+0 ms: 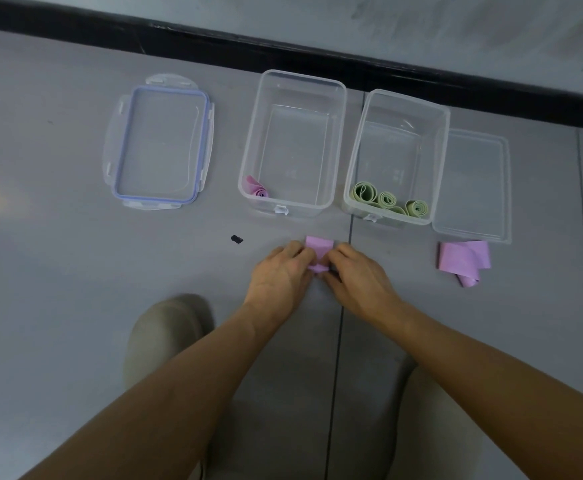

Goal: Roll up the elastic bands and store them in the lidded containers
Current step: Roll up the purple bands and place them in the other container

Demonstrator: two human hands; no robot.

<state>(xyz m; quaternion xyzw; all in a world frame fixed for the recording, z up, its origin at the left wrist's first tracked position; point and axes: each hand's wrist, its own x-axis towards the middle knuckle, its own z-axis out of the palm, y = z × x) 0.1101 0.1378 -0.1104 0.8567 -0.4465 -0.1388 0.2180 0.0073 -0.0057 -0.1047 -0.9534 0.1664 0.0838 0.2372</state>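
A purple elastic band point(318, 246) lies on the grey floor, partly rolled at its near end. My left hand point(280, 271) and my right hand point(354, 271) pinch that roll from either side, their fingers curled over it. Behind them stands a clear container point(331, 140) with one rolled purple band point(256, 188) in its near left corner. To its right a second clear container point(439, 154) holds three rolled green bands point(387, 199). Another purple band point(463, 260) lies loose and crumpled at the right.
A clear lid with a blue seal point(161, 147) lies flat at the left. A plain clear lid point(473, 185) lies right of the second container. A small black mark point(236, 239) sits on the floor. A black skirting strip point(283, 53) runs along the wall behind. My knees are below.
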